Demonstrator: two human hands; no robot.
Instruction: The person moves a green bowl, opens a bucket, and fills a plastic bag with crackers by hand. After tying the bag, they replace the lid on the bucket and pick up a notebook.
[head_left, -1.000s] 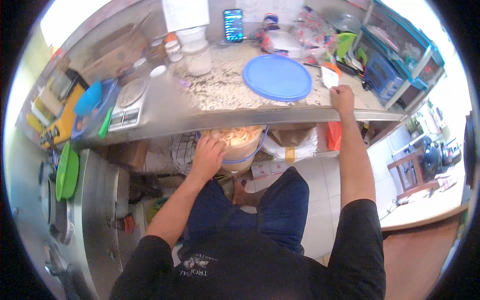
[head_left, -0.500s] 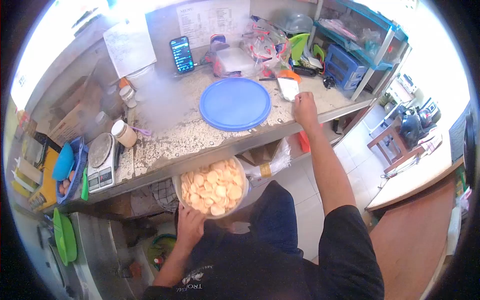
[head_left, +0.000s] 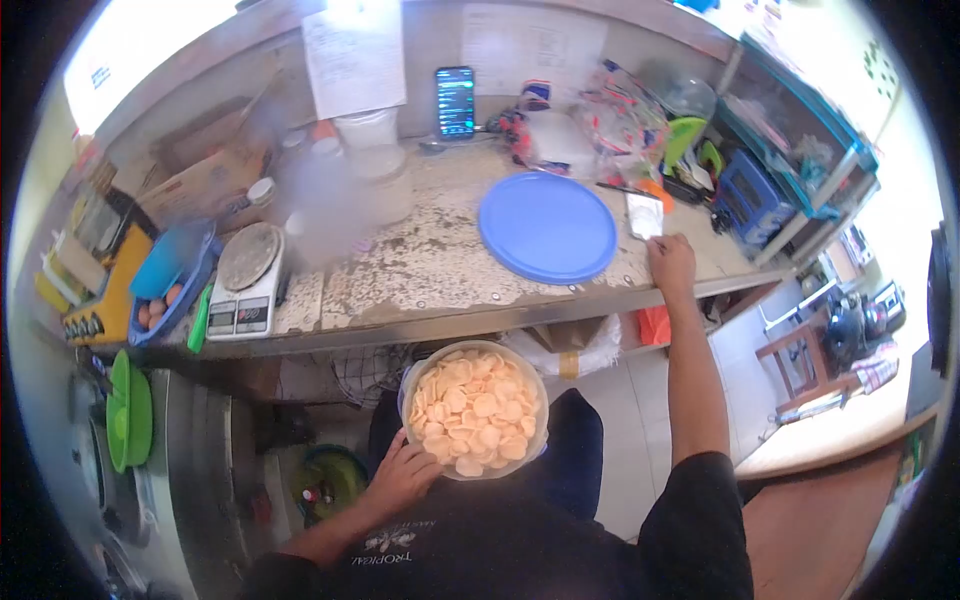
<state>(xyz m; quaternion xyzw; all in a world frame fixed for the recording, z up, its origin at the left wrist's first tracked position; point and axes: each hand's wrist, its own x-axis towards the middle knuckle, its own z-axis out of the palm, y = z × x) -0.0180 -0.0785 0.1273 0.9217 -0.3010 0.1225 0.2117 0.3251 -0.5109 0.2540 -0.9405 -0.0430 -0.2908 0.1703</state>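
Plastic met our left hand [head_left: 405, 472], whose half-curled fingers had hold of the near left part of the rim of the round tub [head_left: 543, 405], nearer to us than the blue lid [head_left: 548, 228] and a little to its left. Pale orange chips [head_left: 475, 412] filled the tub, loosely heaped, and it sat close against us, in front of the worktop [head_left: 430, 275] on which the blue lid lay flat. Our right hand [head_left: 670, 265] was at the worktop's edge, to the right of the blue lid and slightly nearer us, its fingers curled in. Its fingertips met the lower end of a white packet [head_left: 644, 213] just beside the blue lid, though we could not tell whether they gripped it. Beyond the packet, to the upper right of the blue lid, we had a slim dark stick [head_left: 625, 189]. A lit phone [head_left: 455, 102] stood upright behind the blue lid, toward its left. Well to the left of the blue lid stood a kitchen scale [head_left: 242, 312], and farther left still a blue basket [head_left: 190, 305] with brown eggs [head_left: 154, 310]; a hazy smear between scale and blue lid hid part of the jars there
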